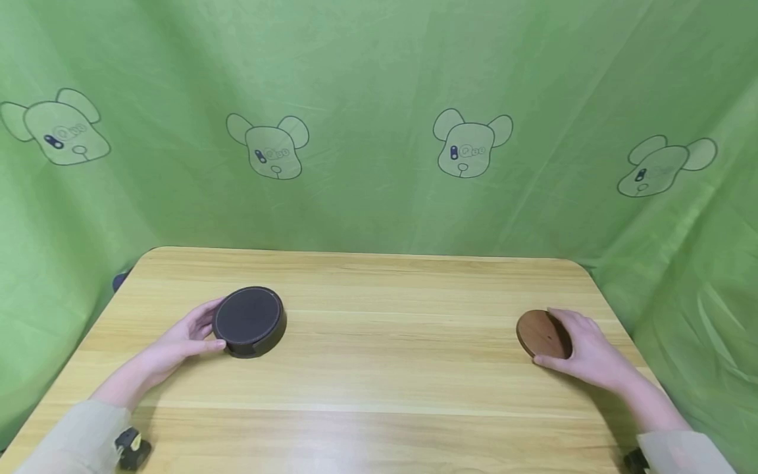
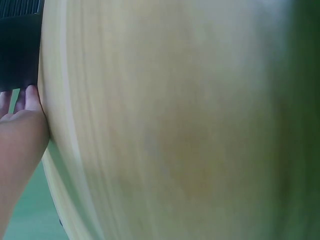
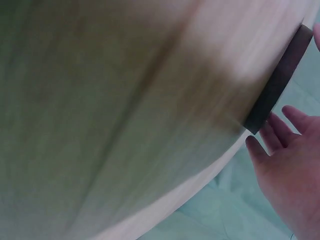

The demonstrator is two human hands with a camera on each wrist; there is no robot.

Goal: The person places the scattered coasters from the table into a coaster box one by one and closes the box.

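On the left of the table, a black round coaster holder (image 1: 249,316) has a stitched rim on top and a notch in its front side. My left hand (image 1: 177,339) grips its left side, thumb in front and fingers behind. The left wrist view shows the holder's dark wall (image 2: 19,52) with thin ridges at its top corner. Over on the right lies a round brown wooden coaster (image 1: 540,334). My right hand (image 1: 589,352) holds it by its right edge, thumb at the near side and fingers at the far side. Its thick edge (image 3: 280,80) shows dark in the right wrist view.
Both things are on a light wood-grain table (image 1: 379,368) with rounded far corners. A green curtain (image 1: 379,197) printed with mouse-like heads hangs behind it and along both sides. A small dark object (image 1: 120,280) shows past the table's left edge.
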